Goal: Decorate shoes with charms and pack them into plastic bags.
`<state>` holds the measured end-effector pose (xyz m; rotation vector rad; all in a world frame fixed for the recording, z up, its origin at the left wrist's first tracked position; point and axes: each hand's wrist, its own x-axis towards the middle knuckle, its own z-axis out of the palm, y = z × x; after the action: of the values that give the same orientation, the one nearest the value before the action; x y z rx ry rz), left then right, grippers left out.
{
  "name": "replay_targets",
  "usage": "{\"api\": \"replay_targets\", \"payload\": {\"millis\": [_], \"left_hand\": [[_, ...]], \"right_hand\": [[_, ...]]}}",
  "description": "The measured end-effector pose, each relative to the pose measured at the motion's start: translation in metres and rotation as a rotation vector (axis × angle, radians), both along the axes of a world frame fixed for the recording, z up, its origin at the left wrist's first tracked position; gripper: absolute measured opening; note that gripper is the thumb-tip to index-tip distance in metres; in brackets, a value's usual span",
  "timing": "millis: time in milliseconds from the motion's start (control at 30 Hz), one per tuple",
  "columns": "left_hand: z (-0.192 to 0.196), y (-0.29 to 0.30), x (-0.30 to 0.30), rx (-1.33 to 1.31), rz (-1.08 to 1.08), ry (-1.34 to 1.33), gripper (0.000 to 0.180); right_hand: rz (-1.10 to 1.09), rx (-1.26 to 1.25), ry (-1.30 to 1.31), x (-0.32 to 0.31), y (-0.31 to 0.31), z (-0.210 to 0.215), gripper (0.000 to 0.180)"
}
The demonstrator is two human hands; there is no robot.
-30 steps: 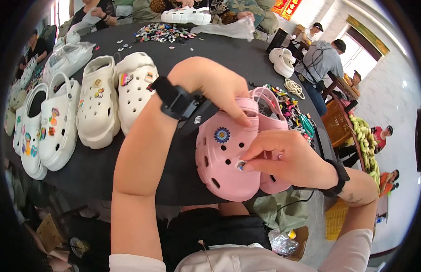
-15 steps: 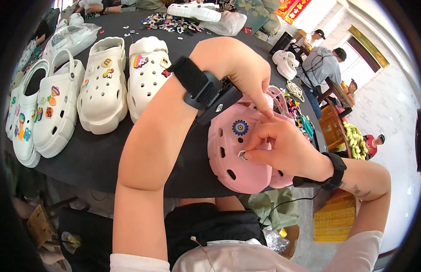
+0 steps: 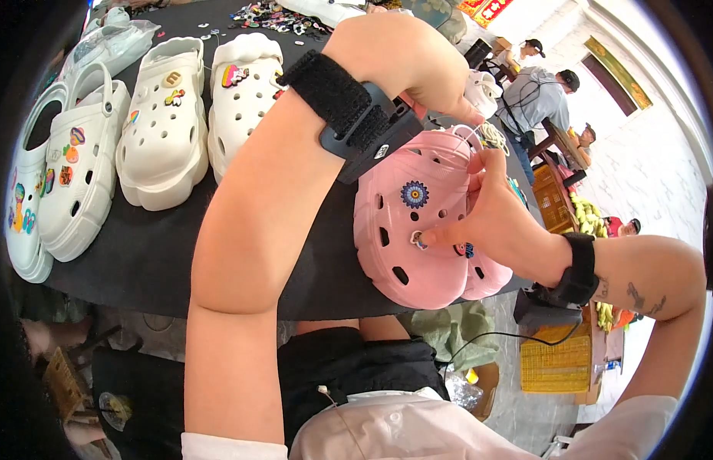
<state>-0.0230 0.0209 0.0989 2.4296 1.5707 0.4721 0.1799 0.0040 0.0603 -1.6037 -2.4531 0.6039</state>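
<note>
Four pale shoes (image 3: 161,146) are lined up at the left on the dark surface (image 3: 157,253); the nearest could be nudged if the left forearm (image 3: 253,207) were swung outward. Farther right, the pink shoe (image 3: 395,261) is held near the front edge — it might be tipped over that edge by too hard a push. A blue flower badge (image 3: 414,194) is fixed on its top. Just below, a small badge (image 3: 418,240) could be left crooked, or dropped, if pressed off-centre. By the heel, how the fingers of the left hand (image 3: 441,73) are closed cannot be told; with a loose hold, the shoe could be twisted. On the right hand (image 3: 503,211), thumb and forefinger are spread apart — the small badge is touched by the thumb, and a sideways slip could dislodge it.
</note>
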Motion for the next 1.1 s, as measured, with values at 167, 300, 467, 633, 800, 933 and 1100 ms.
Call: {"api": "replay_targets", "payload": {"millis": [167, 300, 467, 633, 800, 933, 1100], "left_hand": [[0.001, -0.006, -0.002, 0.004, 0.012, -0.011, 0.058], [0.010, -0.014, 0.006, 0.020, 0.069, 0.065, 0.055], [0.002, -0.011, -0.001, 0.049, 0.064, 0.008, 0.052], [0.005, -0.003, 0.013, 0.056, 0.040, 0.042, 0.053], [-0.010, 0.013, 0.006, 0.079, 0.027, 0.064, 0.062], [-0.009, 0.002, 0.010, 0.045, 0.076, -0.030, 0.051], [0.007, -0.034, 0.020, 0.216, 0.083, -0.025, 0.040]], "right_hand": [[0.008, 0.037, -0.037, -0.004, 0.001, -0.006, 0.095], [-0.017, 0.075, -0.077, -0.004, -0.001, -0.005, 0.098], [-0.041, 0.122, -0.117, -0.015, -0.005, -0.015, 0.099], [-0.067, 0.267, -0.243, -0.010, -0.003, -0.010, 0.099], [-0.126, -0.293, 0.119, -0.009, -0.003, 0.014, 0.090], [0.226, -0.310, 0.338, 0.039, -0.002, 0.028, 0.058], [0.448, 0.075, 0.545, 0.130, -0.012, -0.007, 0.051]]}}
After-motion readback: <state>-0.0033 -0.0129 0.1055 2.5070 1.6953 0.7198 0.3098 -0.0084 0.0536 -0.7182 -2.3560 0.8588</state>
